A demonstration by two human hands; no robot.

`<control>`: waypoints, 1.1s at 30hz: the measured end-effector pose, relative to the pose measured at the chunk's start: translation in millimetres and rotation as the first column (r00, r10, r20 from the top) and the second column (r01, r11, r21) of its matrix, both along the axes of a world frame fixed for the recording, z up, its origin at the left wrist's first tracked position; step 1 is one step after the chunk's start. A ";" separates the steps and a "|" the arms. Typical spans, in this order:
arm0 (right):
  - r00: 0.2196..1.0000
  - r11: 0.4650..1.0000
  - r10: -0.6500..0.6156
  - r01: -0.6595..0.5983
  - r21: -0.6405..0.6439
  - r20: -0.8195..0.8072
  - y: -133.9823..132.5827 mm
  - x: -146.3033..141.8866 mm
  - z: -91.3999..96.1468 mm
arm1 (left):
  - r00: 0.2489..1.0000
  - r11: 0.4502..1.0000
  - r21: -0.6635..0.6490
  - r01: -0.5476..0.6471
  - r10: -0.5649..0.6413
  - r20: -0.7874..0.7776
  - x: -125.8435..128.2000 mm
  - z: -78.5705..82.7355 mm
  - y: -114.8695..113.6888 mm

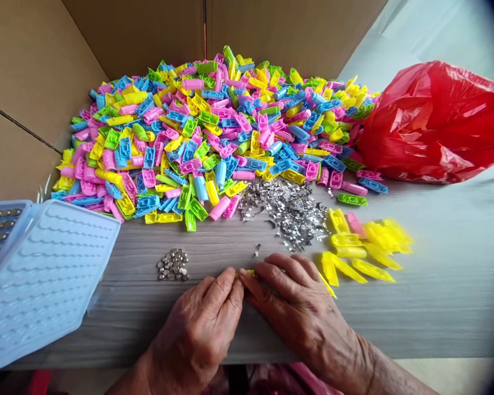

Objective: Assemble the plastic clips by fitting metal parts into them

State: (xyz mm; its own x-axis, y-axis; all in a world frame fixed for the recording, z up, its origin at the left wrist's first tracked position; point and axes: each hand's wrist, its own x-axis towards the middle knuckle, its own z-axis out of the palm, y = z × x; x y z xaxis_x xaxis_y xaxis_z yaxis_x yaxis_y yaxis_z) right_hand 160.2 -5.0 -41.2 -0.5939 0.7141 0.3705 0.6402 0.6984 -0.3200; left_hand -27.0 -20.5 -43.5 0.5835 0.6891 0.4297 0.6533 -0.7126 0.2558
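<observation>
Near the table's front edge, my left hand (203, 323) and my right hand (300, 307) meet, both closed on a small yellow plastic piece (245, 272). Most of that piece is hidden by fingers and thumbs. Just beyond my fingertips lies a single metal clip (257, 250). A small pile of button cell batteries (173, 264) rests to the left of my left hand. Right of my right hand are several yellow plastic pieces (349, 252) with a pink one among them. A heap of shiny metal clips (290, 211) sits beyond my hands.
A large mound of pink, blue, yellow and green plastic pieces (201, 131) leans against cardboard walls (280, 33). At the right is a red plastic bag (432, 126). Pale blue plastic trays (53, 274) stand at the left, one holding rows of button cells (0, 225).
</observation>
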 end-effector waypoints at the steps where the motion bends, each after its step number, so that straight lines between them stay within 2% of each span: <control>1: 0.999 1.000 0.007 -0.007 0.006 0.042 -0.7 1.1 0.1 | 1.000 1.000 -0.002 -0.001 0.001 -0.011 0.1 0.0 -0.4; 4: 0.991 0.999 0.023 -0.026 0.025 0.136 -1.9 3.4 -1.1 | 1.000 1.000 -0.002 -0.012 0.012 -0.010 -0.8 -2.0 -2.1; 8: 0.986 0.998 0.005 -0.015 0.062 0.164 -1.7 4.2 -1.8 | 0.996 0.999 -0.026 -0.039 0.041 0.079 -1.6 -6.8 -2.0; 12: 0.979 0.996 0.038 -0.053 0.069 0.200 -1.2 3.9 1.5 | 0.975 0.993 -0.092 -0.075 0.093 0.201 -0.4 -6.6 1.3; 17: 0.964 0.993 0.071 -0.093 0.076 0.256 -0.2 4.4 4.5 | 0.954 0.980 -0.172 -0.099 0.143 0.262 1.2 -4.0 4.4; 20: 0.958 0.992 0.103 -0.118 0.040 0.266 1.0 5.5 5.0 | 0.956 0.983 -0.161 -0.092 0.132 0.262 1.0 -4.6 4.3; 26: 0.969 0.987 0.128 -0.104 -0.120 0.211 5.2 7.2 2.8 | 0.971 0.988 -0.126 -0.092 0.117 0.211 -1.5 -10.0 1.7; 33: 0.979 0.975 0.148 -0.121 -0.185 0.138 11.7 6.8 5.4 | 0.992 0.998 -0.032 -0.058 0.061 0.113 -1.5 -10.7 -1.3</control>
State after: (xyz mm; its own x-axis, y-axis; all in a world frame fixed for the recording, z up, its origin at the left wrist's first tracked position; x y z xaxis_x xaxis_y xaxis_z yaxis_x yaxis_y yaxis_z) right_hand 167.0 6.7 -35.8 -0.7283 0.6694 0.1468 0.5938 0.7233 -0.3525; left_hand -28.4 -21.8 -54.2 0.4893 0.7342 0.4707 0.6595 -0.6646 0.3512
